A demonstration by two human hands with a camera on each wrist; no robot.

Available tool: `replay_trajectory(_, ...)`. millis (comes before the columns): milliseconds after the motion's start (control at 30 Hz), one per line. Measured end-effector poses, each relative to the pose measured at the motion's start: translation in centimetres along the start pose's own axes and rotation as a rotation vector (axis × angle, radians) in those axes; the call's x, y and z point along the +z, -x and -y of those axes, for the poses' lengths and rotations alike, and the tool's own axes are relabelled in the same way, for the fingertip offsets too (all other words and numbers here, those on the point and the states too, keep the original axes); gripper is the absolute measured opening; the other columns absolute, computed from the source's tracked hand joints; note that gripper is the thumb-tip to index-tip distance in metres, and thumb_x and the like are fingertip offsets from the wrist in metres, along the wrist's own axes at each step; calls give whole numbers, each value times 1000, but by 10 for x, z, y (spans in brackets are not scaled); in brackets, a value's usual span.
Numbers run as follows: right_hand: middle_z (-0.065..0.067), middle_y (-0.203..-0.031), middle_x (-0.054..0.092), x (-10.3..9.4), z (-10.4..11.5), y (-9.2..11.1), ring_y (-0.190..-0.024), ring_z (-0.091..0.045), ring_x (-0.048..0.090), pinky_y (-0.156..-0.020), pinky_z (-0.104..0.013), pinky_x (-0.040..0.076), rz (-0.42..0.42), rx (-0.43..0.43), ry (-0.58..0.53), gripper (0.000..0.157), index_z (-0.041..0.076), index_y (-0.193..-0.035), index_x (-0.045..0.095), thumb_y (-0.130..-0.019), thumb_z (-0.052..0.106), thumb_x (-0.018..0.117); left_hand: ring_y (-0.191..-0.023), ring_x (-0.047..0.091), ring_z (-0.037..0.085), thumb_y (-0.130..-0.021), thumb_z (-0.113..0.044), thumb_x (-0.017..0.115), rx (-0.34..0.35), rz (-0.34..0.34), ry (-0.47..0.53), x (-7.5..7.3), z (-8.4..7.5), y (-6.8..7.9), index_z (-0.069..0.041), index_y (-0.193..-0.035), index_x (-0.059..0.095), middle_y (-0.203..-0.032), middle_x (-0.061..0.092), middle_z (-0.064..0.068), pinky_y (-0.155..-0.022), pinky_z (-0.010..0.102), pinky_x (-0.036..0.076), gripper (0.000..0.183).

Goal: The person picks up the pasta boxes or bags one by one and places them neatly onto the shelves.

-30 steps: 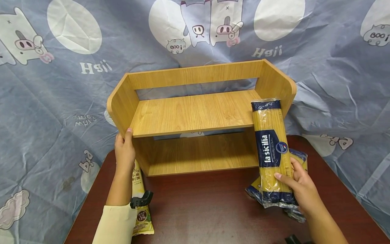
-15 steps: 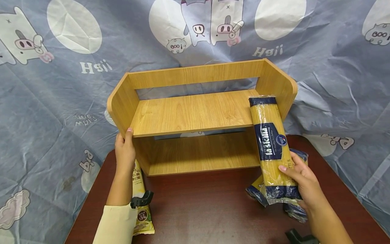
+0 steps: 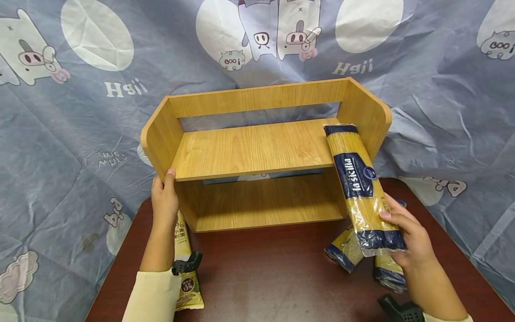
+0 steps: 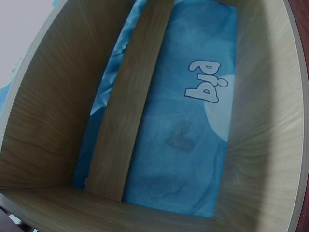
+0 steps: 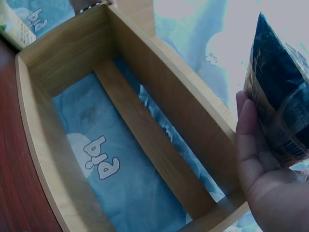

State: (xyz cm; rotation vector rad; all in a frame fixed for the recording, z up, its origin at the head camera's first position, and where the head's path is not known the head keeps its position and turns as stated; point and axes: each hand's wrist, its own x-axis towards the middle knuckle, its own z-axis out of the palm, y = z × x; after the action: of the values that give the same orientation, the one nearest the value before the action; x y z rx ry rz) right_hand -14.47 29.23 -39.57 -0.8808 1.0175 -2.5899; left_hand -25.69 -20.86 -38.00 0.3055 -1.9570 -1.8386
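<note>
Yellow spaghetti pack (image 3: 360, 185): held up at a tilt, top leaning left, in front of the wooden shelf (image 3: 257, 145) at its right end; from my end I cannot tell if they touch.
Right hand (image 3: 414, 237): fingers grasp the pack by its lower right edge, thumb on the front.
Step in hand: I judge it to be bringing this pack onto the upper level.
Next move: seems to call for clearing the front edge, lowering, then letting go.
Left hand (image 3: 164, 197): fingers grip the shelf's left side, probably steadying it.
Desk (image 3: 265, 273): dark red-brown; I see two similar packs (image 3: 347, 249) at right, partly hidden, and a yellow packet (image 3: 189, 288) at left.
Room: blue-grey printed cloth (image 3: 225, 40) hangs creased behind.
</note>
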Motion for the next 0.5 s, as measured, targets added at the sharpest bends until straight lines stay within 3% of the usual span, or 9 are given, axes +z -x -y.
replay_trajectory(167, -25, -136, 58, -2, 0, -7, -115, -36, 67, -91, -42, 59, 45, -28, -107, 69, 4, -158, 29, -99, -2, -7, -118, 51, 18, -105, -45, 47, 14, 3, 6, 0, 0, 0, -14, -144, 53, -129, 47, -1, -106, 39, 41, 50)
replay_trajectory(500, -25, -140, 52, -6, 2, -17, -120, -37, 63, -96, -41, 57, 80, -34, -204, 68, 1, -158, 25, -100, 7, -11, -114, 52, 14, -105, -45, 49, 22, -5, 15, 0, 0, 0, -13, -142, 55, -124, 48, -5, -101, 32, 42, 49)
